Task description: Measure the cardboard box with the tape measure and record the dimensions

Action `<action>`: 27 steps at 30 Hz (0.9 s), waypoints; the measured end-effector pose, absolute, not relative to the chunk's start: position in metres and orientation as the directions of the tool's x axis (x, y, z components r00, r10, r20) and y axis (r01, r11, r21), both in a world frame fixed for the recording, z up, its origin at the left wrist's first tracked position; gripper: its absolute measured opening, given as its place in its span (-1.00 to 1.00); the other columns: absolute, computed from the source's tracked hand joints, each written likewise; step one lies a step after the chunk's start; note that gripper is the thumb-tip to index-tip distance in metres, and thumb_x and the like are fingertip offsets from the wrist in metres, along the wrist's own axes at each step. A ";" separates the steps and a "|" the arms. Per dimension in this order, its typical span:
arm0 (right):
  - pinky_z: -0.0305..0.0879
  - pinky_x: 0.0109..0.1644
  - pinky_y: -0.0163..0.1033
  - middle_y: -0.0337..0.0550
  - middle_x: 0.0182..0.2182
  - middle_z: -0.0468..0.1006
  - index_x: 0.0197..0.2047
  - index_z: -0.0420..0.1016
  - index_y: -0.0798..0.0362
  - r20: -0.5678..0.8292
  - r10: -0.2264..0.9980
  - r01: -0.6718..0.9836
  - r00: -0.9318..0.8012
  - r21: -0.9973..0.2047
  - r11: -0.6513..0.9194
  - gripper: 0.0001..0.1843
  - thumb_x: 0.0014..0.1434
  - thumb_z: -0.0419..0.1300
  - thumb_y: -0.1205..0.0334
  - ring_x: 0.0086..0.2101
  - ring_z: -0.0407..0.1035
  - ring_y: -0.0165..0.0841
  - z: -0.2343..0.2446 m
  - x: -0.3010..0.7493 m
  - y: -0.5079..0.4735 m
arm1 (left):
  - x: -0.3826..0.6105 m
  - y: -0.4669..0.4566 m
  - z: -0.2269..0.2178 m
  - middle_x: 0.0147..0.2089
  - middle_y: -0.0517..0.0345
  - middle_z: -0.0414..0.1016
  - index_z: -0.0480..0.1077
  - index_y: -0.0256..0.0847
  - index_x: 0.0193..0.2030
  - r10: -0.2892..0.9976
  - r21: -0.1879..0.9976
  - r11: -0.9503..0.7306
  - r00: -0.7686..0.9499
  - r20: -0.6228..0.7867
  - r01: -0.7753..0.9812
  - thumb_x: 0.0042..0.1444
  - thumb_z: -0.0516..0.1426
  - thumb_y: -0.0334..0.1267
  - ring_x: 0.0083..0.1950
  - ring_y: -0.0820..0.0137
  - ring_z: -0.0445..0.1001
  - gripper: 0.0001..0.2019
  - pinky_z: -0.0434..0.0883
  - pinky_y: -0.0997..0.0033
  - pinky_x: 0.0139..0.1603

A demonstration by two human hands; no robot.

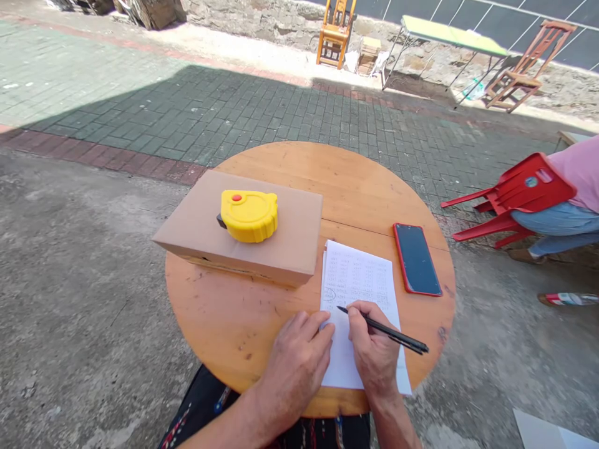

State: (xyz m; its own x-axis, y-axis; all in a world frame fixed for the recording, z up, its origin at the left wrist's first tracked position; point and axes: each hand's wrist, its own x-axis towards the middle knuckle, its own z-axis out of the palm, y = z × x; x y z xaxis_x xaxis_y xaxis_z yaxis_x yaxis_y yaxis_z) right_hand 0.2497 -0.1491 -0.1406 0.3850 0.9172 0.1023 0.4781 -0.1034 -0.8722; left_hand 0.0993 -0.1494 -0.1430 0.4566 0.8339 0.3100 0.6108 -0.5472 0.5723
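My right hand [373,349] grips a black pen [395,335], its tip at the written rows on a white sheet of paper [344,368]. Handwritten figures fill the sheet's upper half, and a curved pen mark stands at their left edge. My left hand [302,355] lies flat, its fingertips on the paper's left edge and the rest over the wooden table. Beyond it, a yellow tape measure [250,216] with a red button rests on top of a closed cardboard box [294,231].
A phone in a red case [418,259] lies right of the paper on the round wooden table [355,181]. A person in pink [578,171] sits on a red plastic chair [528,187] at the right. Wooden chairs and a folding table [453,36] stand along the far wall.
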 end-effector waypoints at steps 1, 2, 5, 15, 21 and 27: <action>0.21 -0.51 -0.32 -0.37 -0.65 0.32 -0.37 0.46 0.02 0.101 0.918 0.476 0.384 -0.873 -0.103 -0.80 0.25 0.12 0.16 -0.60 0.24 -0.41 -0.141 0.250 -0.149 | 0.099 -0.149 -0.143 0.02 0.03 0.50 0.43 -0.23 -0.09 0.833 0.570 -0.548 0.456 0.312 0.611 0.23 0.06 -0.47 -0.18 0.24 0.39 -0.81 0.48 0.17 -0.15; 0.21 -0.51 -0.32 -0.37 -0.65 0.32 -0.37 0.47 0.02 0.100 0.919 0.477 0.381 -0.873 -0.103 -0.80 0.26 0.12 0.16 -0.60 0.24 -0.41 -0.141 0.250 -0.149 | 0.099 -0.149 -0.143 0.01 0.03 0.50 0.43 -0.23 -0.09 0.833 0.569 -0.549 0.456 0.313 0.612 0.23 0.06 -0.48 -0.19 0.24 0.39 -0.81 0.48 0.16 -0.15; 0.22 -0.50 -0.32 -0.37 -0.65 0.32 -0.36 0.47 0.02 0.107 0.922 0.487 0.371 -0.868 -0.095 -0.80 0.25 0.12 0.17 -0.60 0.24 -0.41 -0.141 0.250 -0.149 | 0.100 -0.149 -0.142 0.01 0.02 0.51 0.43 -0.23 -0.09 0.834 0.568 -0.547 0.455 0.311 0.615 0.23 0.06 -0.48 -0.19 0.24 0.39 -0.81 0.48 0.17 -0.15; 0.23 -0.49 -0.32 -0.35 -0.65 0.35 -0.37 0.48 0.03 0.122 0.928 0.526 0.351 -0.846 -0.088 -0.80 0.24 0.12 0.18 -0.60 0.26 -0.41 -0.137 0.247 -0.147 | 0.100 -0.149 -0.142 0.01 0.03 0.51 0.44 -0.22 -0.11 0.834 0.561 -0.549 0.444 0.326 0.620 0.25 0.05 -0.46 -0.17 0.24 0.41 -0.81 0.48 0.17 -0.12; 0.23 -0.49 -0.33 -0.34 -0.64 0.37 -0.38 0.48 0.04 0.136 0.929 0.548 0.345 -0.833 -0.082 -0.80 0.24 0.11 0.19 -0.59 0.26 -0.41 -0.136 0.247 -0.146 | 0.101 -0.148 -0.142 0.01 0.04 0.52 0.45 -0.22 -0.10 0.834 0.559 -0.550 0.444 0.328 0.620 0.23 0.06 -0.46 -0.18 0.23 0.41 -0.81 0.49 0.16 -0.13; 0.23 -0.49 -0.32 -0.33 -0.63 0.38 -0.38 0.48 0.04 0.147 0.928 0.562 0.343 -0.824 -0.077 -0.79 0.24 0.11 0.19 -0.59 0.26 -0.41 -0.137 0.247 -0.146 | 0.100 -0.148 -0.143 0.00 0.03 0.52 0.45 -0.22 -0.11 0.831 0.550 -0.555 0.443 0.336 0.624 0.23 0.06 -0.46 -0.16 0.23 0.42 -0.81 0.48 0.17 -0.12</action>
State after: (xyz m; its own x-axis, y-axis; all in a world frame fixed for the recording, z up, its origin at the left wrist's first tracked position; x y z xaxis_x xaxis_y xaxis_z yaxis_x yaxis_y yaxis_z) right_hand 0.2470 -0.1460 -0.1365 0.3430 0.9277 0.1473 0.5619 -0.0769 -0.8236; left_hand 0.0999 -0.1481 -0.1425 0.4430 0.8310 0.3364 0.6240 -0.5552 0.5499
